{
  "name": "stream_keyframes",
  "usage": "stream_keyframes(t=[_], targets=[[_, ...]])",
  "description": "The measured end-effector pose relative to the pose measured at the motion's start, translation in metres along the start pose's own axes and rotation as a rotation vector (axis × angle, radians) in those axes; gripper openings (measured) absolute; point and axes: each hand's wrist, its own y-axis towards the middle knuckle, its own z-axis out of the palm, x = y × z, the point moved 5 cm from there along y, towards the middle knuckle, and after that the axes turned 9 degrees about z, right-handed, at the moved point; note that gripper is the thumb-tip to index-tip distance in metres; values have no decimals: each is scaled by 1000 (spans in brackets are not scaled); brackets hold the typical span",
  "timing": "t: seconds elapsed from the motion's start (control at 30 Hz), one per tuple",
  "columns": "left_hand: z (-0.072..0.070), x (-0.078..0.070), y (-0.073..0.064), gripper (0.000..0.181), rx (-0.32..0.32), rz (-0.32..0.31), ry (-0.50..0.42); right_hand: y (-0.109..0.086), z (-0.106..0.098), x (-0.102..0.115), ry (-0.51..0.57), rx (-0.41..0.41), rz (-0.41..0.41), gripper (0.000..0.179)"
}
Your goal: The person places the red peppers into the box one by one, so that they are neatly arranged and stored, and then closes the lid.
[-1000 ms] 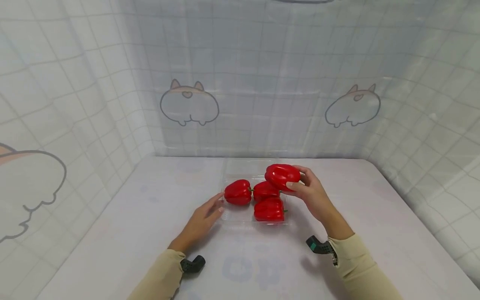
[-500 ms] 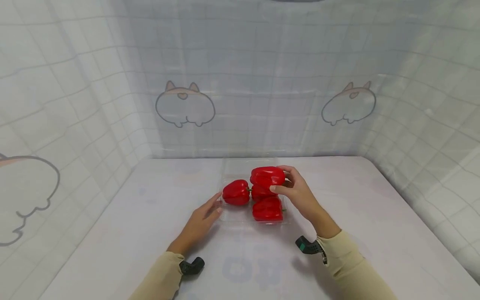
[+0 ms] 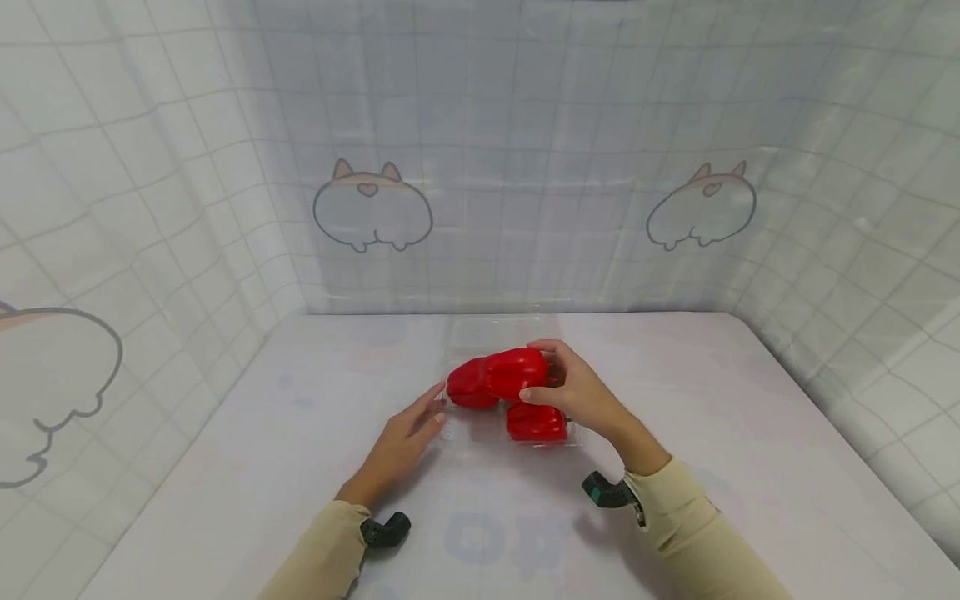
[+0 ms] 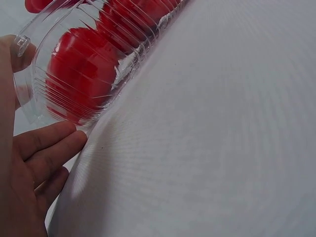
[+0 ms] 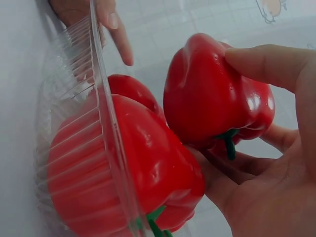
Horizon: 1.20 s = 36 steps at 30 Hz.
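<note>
My right hand grips a red bell pepper, with the thumb on one side and the fingers on the other. That pepper is above the clear plastic container. A red bell pepper lies at the container's left, partly covered by the held one. Another bell pepper sits at the near right, its green stem showing in the right wrist view. The pepper behind it is hidden in the head view. My left hand rests at the container's left side, straight fingertips touching its wall.
The container's lid lies opened out toward the back of the white table. Behind and at both sides hang gridded white sheets with printed animal figures. Each wrist bears a black device.
My right hand has carried the bell pepper left and down, from the right side to over the container's other peppers. The left hand has stayed at the container's left side.
</note>
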Motion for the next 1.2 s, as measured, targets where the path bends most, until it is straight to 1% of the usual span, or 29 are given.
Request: stream_keyframes(t=[0.17,0.33,0.47,0.63,0.8,1.03,1.2], targets=[[0,0,0,56,-1,-16,-11,1,5,4,-51,30,-19,70],[1,0,2,55,-6,0,-10,1,12,7,-129,58,-51,71],[0,0,2,55,-6,8,-10,0,17,8,-191,61,-65,73],[1,0,2,56,-3,-1,-1,1,21,9,-248,74,-84,72],[1,0,2,57,-2,-13,16,2,24,9,-288,63,-102,73],[1,1,2,56,-6,-14,8,4,31,10,-352,53,-123,69],[1,1,3,56,-6,-8,0,1,37,11,-438,51,-155,72]])
